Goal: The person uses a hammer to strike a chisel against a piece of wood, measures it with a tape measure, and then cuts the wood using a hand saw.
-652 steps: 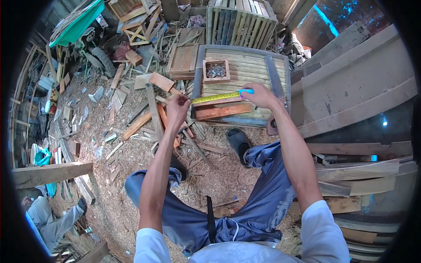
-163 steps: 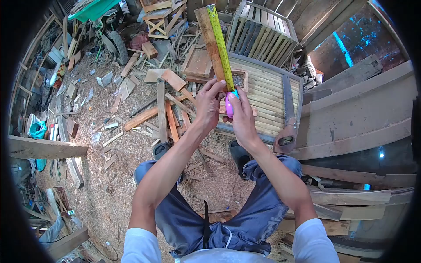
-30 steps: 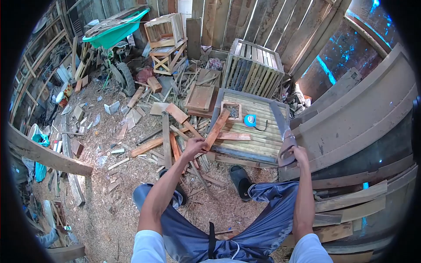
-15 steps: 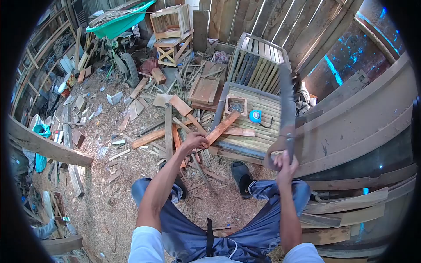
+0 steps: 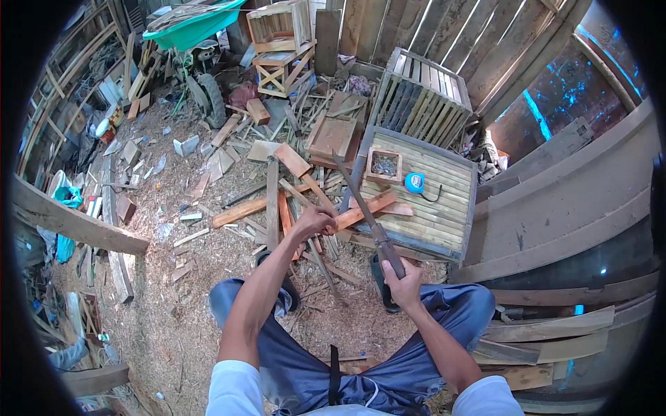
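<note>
My left hand [image 5: 316, 220] is closed around the near end of a short reddish wooden strip [image 5: 378, 203], which slants across the front left edge of a low slatted bench [image 5: 444, 220]. In my right hand [image 5: 404, 283] is a handsaw [image 5: 361, 200], gripped by its brown handle. Its blade, seen nearly edge-on, points away to the upper left and overlaps the strip a little to the right of my left fingers. A paler wood piece [image 5: 399, 209] lies beneath the strip on the bench.
On the bench sit a small wooden box [image 5: 384, 166] of bits and a blue tape measure [image 5: 414, 183]. Behind stands a slatted crate [image 5: 423, 90]. Wood offcuts [image 5: 239, 211] cover the sawdust floor ahead and left. A wooden beam [image 5: 80, 222] juts in at left; a plank wall rises behind.
My right hand has swung the handsaw down and left, from upright beside the bench to across the wooden strip. My left hand keeps its hold; the whole view has shifted slightly.
</note>
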{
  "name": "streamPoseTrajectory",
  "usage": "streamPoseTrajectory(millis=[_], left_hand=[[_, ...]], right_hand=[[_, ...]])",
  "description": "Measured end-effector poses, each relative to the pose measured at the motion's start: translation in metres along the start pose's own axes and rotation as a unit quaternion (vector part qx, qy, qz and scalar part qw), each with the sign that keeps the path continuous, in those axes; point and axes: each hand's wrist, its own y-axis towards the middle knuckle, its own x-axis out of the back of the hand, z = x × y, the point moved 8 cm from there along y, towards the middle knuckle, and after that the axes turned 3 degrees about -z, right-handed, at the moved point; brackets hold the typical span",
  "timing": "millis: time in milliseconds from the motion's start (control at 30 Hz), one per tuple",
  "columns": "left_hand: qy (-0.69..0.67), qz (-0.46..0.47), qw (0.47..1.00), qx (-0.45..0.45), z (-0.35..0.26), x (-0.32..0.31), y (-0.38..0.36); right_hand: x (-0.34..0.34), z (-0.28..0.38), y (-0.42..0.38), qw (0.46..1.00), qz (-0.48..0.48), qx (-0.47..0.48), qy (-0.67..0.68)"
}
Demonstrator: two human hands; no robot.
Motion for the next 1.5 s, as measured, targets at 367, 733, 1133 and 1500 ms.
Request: streamPoseTrajectory(millis=[367,733,1133,1500], left_hand=[[-0.11,-0.07,0.991,-0.011,0.006,-0.002,0.005],[-0.099,-0.056,0.993,-0.015,0.008,-0.006,0.008],[-0.096,-0.081,0.992,-0.029,0.01,-0.004,0.016],[-0.062,-0.084,0.994,-0.031,0.005,-0.001,0.005]], right_hand=[[-0.037,-0.01,-0.004,0.996,0.037,0.025,-0.074],[-0.051,-0.014,-0.024,0.998,0.014,0.012,-0.061],[-0.046,-0.027,-0.037,0.99,0.05,-0.042,-0.123],[-0.041,-0.033,-0.046,0.984,0.068,-0.087,-0.139]])
